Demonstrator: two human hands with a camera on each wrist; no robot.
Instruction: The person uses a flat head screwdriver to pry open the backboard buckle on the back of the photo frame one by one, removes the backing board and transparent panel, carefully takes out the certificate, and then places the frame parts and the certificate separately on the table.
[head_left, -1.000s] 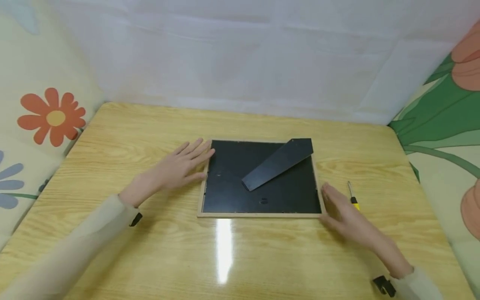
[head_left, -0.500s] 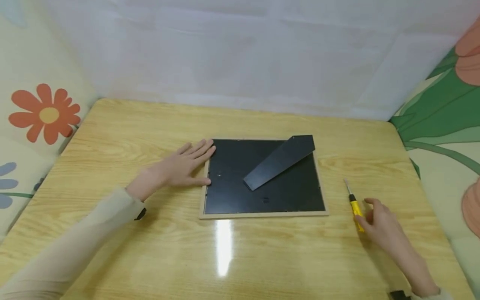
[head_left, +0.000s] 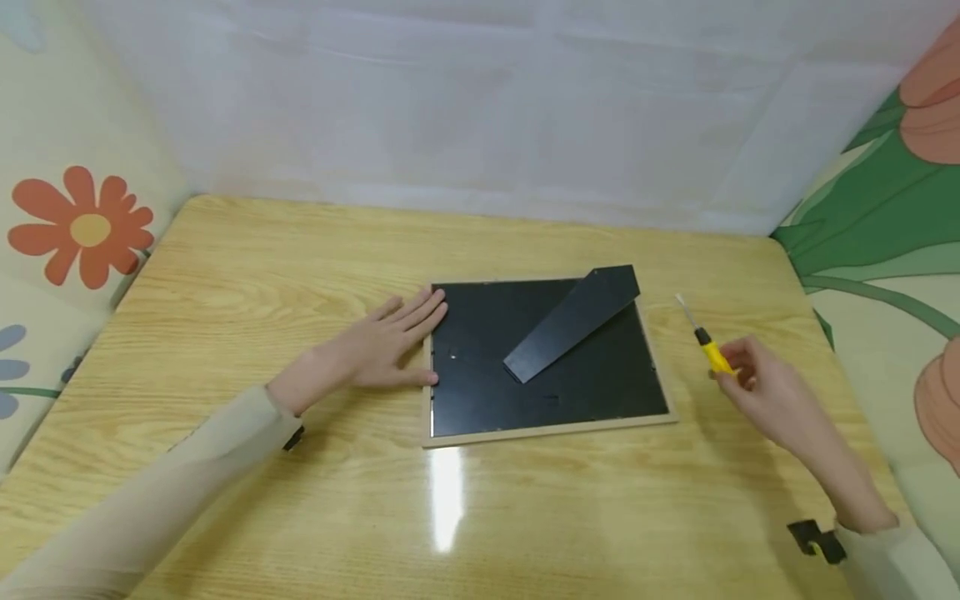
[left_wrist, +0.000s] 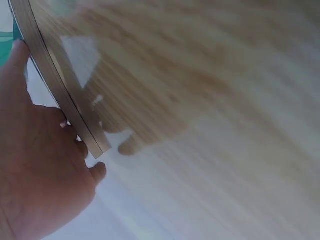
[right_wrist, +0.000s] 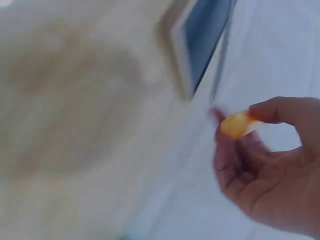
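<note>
A picture frame (head_left: 480, 400) lies back side up on the table, with a black backing, a thin light-wood border and a black easel leg (head_left: 573, 325) set slantwise across it. My left hand (head_left: 375, 346) rests with spread, straight fingers on the frame's left edge; in the left wrist view the wooden side of the frame (left_wrist: 65, 100) runs past that hand (left_wrist: 45, 165). Right of the frame, my right hand (head_left: 772, 392) pinches a screwdriver (head_left: 716, 357) by its yellow handle, the metal tip pointing away. The right wrist view shows the handle end (right_wrist: 235, 126) between thumb and fingers.
The wood-grain table (head_left: 570, 517) carries a bright light reflection in front of the frame. Behind it hangs a white cloth (head_left: 480, 108). Flower-patterned cloth (head_left: 90, 229) stands at the left, and more at the right.
My right hand has left the frame's right edge, taken hold of the screwdriver and lifted it. The frame has turned slightly and shifted right in view, my left hand staying on its edge.
</note>
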